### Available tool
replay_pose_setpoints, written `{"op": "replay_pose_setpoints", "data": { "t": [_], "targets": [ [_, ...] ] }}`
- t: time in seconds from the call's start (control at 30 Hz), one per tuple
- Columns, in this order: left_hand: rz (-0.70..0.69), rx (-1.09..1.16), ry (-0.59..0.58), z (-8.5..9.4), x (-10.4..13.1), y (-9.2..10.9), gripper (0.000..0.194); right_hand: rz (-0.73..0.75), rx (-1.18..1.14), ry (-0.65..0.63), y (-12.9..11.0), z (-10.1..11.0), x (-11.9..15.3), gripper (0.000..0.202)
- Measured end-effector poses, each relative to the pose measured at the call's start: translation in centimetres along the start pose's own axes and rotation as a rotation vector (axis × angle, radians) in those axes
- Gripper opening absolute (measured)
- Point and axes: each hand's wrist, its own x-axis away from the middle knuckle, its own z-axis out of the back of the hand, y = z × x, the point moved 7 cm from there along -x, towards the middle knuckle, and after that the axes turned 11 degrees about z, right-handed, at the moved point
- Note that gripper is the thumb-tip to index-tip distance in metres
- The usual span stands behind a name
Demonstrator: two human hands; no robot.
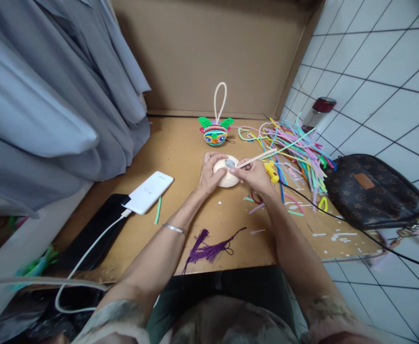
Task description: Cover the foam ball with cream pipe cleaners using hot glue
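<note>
A cream-coloured ball [228, 179] with a small greyish patch on its upper side is between my two hands over the wooden table. My left hand [211, 173] is wrapped round the ball's left side. My right hand [253, 175] pinches a pale peach strip [263, 155] against the ball's right edge, and the strip sticks out to the upper right. Behind the ball sits a colourful ornament [215, 135] with green ears and a white loop. A yellow tool [271, 172] with a black cord lies just right of my right hand.
Colourful fuzzy strips [295, 148] are heaped at the right, beside a brown patterned bag [378, 191] and a red-lidded bottle [319, 112]. Purple tassels [209, 251] lie near the front edge. A white power bank [150, 192] with a cable rests at the left, near a grey curtain [51, 95].
</note>
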Motion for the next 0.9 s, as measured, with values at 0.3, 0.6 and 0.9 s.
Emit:
{"op": "replay_pose_setpoints", "data": {
  "t": [0.3,0.6,0.9],
  "targets": [
    [-0.037,-0.047,-0.117,0.1,0.3,0.3,0.057,-0.004,-0.1,0.083,0.2,0.7,-0.4,0.058],
    [-0.049,-0.164,-0.067,-0.2,0.5,0.4,0.072,0.0,-0.171,0.112,0.1,1.3,-0.5,0.053],
    [-0.045,-0.128,-0.055,-0.3,0.7,0.3,0.068,-0.013,-0.16,0.066,0.6,1.3,-0.6,0.053]
  ]
}}
